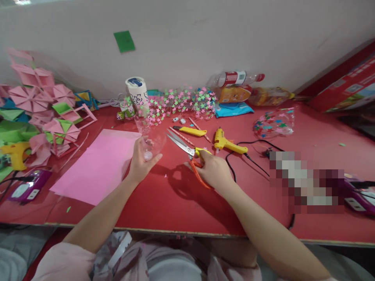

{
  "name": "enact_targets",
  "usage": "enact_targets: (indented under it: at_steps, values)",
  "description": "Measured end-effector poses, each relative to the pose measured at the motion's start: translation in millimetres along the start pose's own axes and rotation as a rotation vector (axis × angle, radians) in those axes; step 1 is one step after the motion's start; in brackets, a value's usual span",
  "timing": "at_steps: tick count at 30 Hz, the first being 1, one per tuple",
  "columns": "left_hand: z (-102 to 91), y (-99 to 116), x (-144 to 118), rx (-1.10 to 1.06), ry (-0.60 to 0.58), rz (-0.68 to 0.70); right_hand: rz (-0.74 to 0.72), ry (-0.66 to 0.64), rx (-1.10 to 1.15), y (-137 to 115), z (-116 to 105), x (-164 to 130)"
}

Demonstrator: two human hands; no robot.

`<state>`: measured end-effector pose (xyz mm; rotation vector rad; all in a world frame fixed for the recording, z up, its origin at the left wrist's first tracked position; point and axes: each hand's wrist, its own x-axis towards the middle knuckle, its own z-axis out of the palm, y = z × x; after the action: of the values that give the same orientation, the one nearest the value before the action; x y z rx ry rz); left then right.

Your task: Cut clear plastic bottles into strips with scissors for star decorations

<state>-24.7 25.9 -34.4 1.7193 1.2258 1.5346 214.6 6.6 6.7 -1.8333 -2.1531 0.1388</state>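
My left hand (pixel 140 160) is curled around a clear plastic bottle piece (pixel 155 142), its round pale end (pixel 148 156) toward me. The plastic is see-through, so its far edge is hard to make out. My right hand (pixel 215 169) grips a pair of scissors (pixel 187 148) with one yellow and one orange handle. Slightly parted, the scissor blades point left toward the plastic, and I cannot tell whether they touch it. Behind them lie a yellow utility knife (pixel 191 131) and thin patterned sticks (pixel 181 136). A yellow glue gun (pixel 228 143) rests right of the scissors.
Pink paper sheets (pixel 99 168) lie at left, near folded paper models (pixel 38 97) and a second glue gun (pixel 17 155). Star-covered clear plastic (pixel 181 101), a white cylinder (pixel 137 93) and bottles (pixel 234 78) line the wall. A black cord (pixel 256 164) crosses the right side.
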Motion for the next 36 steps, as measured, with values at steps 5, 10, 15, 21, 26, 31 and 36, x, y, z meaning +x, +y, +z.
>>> enact_targets:
  at_steps: [5, 10, 15, 21, 26, 31, 36]
  values:
    - [-2.4, 2, 3, -0.145, 0.029, -0.094, 0.14, 0.049, 0.271, 9, -1, 6]
    - [1.3, -5, 3, -0.321, 0.009, -0.153, 0.222, -0.038, 1.028, 14, -3, 6]
    - [5.9, -9, 0, -0.253, -0.056, -0.196, 0.24, -0.085, 1.195, 15, 1, 10]
    - [28.5, 20, -10, 0.128, -0.324, -0.172, 0.097, -0.065, 1.122, 0, 3, 0]
    - [55.0, 44, -18, 0.161, -0.496, -0.244, -0.032, -0.046, 1.174, -5, 4, -6]
    - [50.8, 41, 2, 0.13, -0.646, -0.168, 0.114, 0.129, 1.34, 19, 11, 5]
    - [44.6, 7, 47, 0.403, -0.501, -0.043, 0.236, 0.376, 1.382, 40, 6, 16]
